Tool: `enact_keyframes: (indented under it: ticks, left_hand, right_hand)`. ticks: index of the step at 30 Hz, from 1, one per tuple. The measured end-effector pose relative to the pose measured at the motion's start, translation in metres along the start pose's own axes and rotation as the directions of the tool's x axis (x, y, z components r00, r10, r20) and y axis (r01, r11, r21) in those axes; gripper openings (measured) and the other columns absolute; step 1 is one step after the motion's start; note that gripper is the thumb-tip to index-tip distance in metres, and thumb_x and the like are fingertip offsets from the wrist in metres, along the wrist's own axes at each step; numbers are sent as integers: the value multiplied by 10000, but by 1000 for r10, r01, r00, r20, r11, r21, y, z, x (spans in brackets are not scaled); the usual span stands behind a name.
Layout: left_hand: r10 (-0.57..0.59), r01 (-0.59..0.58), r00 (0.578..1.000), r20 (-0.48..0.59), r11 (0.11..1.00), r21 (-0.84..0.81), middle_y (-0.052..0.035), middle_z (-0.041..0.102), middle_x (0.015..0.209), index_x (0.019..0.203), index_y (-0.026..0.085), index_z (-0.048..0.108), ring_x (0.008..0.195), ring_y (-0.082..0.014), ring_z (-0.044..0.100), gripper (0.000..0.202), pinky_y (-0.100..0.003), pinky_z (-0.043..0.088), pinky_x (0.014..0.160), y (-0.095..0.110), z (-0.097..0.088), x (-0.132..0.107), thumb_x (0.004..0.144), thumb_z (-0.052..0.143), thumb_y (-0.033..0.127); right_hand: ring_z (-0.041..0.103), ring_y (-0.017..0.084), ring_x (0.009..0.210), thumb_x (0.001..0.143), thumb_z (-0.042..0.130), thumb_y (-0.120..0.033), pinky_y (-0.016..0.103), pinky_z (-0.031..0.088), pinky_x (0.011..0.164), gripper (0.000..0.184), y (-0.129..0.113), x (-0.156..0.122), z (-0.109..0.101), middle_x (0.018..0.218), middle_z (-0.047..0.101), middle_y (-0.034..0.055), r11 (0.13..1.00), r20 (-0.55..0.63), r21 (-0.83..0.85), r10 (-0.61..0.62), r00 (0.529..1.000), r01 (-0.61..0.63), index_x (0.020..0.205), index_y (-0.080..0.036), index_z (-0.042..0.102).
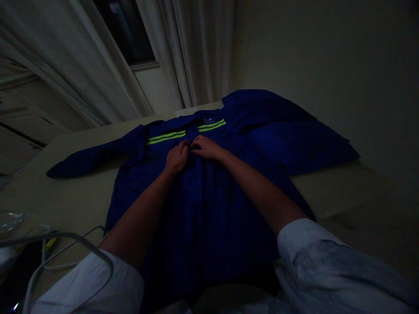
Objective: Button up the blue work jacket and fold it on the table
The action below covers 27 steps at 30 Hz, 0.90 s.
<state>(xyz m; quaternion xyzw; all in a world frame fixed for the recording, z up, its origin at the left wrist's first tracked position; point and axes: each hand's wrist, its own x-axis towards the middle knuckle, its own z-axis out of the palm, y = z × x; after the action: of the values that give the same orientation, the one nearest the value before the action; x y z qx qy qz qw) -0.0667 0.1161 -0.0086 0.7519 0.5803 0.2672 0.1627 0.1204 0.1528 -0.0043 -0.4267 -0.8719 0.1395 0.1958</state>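
One blue jacket (222,209) lies spread on one table (72,200), with two hands on it: the left hand (177,157) and the right hand (206,147). It has two sleeves, one collar (181,122) and two chest patches of yellow-green striping, each showing two stripes. The jacket is directly under the fingers, which meet its front placket (199,192) just below the striping. Each hand's fingers are bent and drawn together, the two hands almost touching; the light is dim, and I cannot tell whether either has cloth pinched. The jacket's long axis runs away from the person: its collar points outward just beyond the fingertips, while its body stretches back from them between the forearms towards the hem. One sleeve (94,159) reaches out well to the left of the fingers, narrowing to its end; the other sleeve (278,126) spreads broadly to their right. Grey cables (70,235) loop well to the left of the fingers and nearer the person. Pale curtains (206,48) hang well beyond the fingers.
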Motion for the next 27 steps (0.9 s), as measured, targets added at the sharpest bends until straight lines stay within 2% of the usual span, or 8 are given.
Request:
enact_keyframes:
  ticks: [4, 7, 14, 22, 27]
  left_hand:
    - [5, -5, 1000, 11, 1000, 21, -102, 687, 1416, 1423, 199, 617, 1320, -274, 631, 533, -425, 463, 1138, -1, 0, 1, 1028, 303, 369]
    - [3, -4, 1000, 24, 999, 40, -108, 678, 1427, 1431, 194, 612, 1326, -279, 623, 543, -434, 460, 1141, -2, 0, 1, 1019, 297, 353]
    - [-7, 4, 999, 39, 998, 67, -108, 688, 1407, 1446, 202, 599, 1313, -288, 628, 555, -448, 465, 1124, -2, 0, 2, 1011, 284, 342]
    - [-4, 2, 999, 32, 999, 52, -96, 675, 1433, 1436, 205, 608, 1336, -270, 615, 555, -436, 456, 1147, -1, 0, 1, 1001, 290, 335]
    - [-8, 7, 1000, 23, 999, 48, -89, 682, 1423, 1427, 214, 619, 1332, -262, 619, 552, -417, 455, 1148, -2, 0, 2, 1002, 292, 345]
  right_hand:
    - [644, 240, 1139, 971, 629, -205, 348, 499, 972, 269, -12, -5, -13, 1276, 636, 98, 989, 61, -146, 26, 998, -17, 1212, -226, 747]
    - [657, 241, 1112, 986, 631, -237, 344, 511, 927, 234, -19, -9, -17, 1364, 586, 96, 982, 81, -189, 15, 997, 1, 1194, -228, 738]
    - [642, 241, 1124, 988, 659, -277, 341, 516, 890, 275, -19, -10, -6, 1375, 560, 95, 978, -7, -205, 49, 999, -49, 1258, -224, 649]
    - [635, 237, 1091, 988, 672, -337, 337, 490, 911, 272, -11, -15, 1, 1305, 595, 90, 990, -90, -137, 33, 995, -45, 1235, -223, 667]
    - [630, 201, 1088, 962, 722, -341, 296, 475, 926, 233, -1, -11, 5, 1247, 621, 58, 999, -95, 18, 47, 994, -45, 1160, -219, 714]
